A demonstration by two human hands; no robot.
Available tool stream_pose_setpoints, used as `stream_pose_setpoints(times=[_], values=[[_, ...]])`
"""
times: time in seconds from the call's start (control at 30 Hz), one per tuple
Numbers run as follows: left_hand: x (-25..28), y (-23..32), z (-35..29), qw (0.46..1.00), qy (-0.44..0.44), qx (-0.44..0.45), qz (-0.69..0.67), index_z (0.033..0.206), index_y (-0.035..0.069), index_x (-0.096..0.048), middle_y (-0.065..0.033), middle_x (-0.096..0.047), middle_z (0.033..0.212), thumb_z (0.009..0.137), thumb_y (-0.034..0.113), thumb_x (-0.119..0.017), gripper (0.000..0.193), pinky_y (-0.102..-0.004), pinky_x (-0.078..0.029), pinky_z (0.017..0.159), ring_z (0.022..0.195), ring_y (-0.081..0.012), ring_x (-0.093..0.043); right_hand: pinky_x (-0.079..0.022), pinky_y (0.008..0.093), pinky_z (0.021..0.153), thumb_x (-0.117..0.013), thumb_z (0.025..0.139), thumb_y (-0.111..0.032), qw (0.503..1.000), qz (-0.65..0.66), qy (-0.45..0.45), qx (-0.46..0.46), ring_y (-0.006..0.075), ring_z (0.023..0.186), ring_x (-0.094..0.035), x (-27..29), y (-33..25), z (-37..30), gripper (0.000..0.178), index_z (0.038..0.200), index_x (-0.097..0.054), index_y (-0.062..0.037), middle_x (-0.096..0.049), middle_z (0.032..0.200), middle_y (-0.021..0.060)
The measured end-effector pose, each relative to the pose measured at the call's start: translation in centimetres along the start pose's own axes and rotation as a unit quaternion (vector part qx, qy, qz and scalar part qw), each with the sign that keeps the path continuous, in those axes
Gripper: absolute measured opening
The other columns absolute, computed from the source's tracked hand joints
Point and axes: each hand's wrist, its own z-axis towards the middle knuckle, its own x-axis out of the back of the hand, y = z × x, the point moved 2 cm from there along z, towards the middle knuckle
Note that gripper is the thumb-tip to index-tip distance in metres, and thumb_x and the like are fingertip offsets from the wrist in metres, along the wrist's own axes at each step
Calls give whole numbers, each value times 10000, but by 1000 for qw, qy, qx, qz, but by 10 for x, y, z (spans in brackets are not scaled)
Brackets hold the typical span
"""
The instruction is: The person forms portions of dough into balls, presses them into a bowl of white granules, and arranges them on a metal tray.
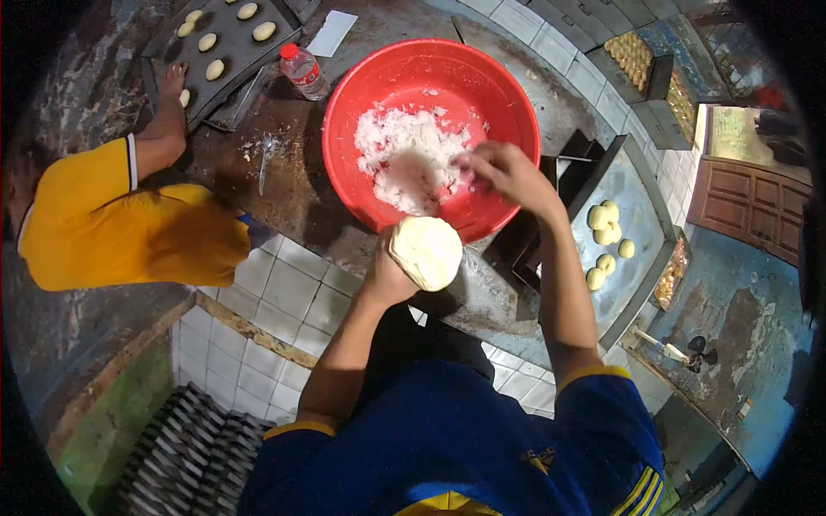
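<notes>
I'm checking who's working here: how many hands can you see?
3: the left hand holding dough, the right hand over the red basin, and a co-worker's hand at the upper-left tray. The co-worker's other hand may be hidden.

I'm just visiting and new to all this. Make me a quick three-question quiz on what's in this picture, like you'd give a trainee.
1. What is the person's left hand holding?
2. True or false: the person's right hand is over the red basin.
3. Pick one. What colour is the cap on the bottle?
A) blue
B) red
C) green

Key:
1. A pale rounded piece, apparently dough.
2. True.
3. B.
</notes>
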Motion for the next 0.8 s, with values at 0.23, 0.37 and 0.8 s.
stream_pose_setpoints(times=[0.23,0.37,0.8], values=[[56,-4,13,965,35,186,181,1116,-13,-721,-167,-781,1078,819,70,-813,322,-388,-579,922,1042,-273,-756,-602,486,924,-752,941,-340,893,-426,49,135,344,1149,-707,-11,159,127,443,1330,-716,-131,-707,1310,155],[71,-11,4,966,57,187,170,1084,-29,-724,-183,-780,1039,837,51,-770,263,-419,-581,893,992,-335,-764,-597,515,931,-750,933,-315,874,-485,0,10,370,1133,-709,-13,157,130,355,1265,-746,-188,-734,1255,114],[34,-11,33,970,-32,174,166,1196,5,-713,-91,-777,1108,869,61,-803,344,-347,-574,925,1055,-170,-734,-570,333,890,-690,1040,-163,986,157,3,55,136,1015,-712,-7,-9,-18,269,1271,-764,-49,-796,1118,71]])
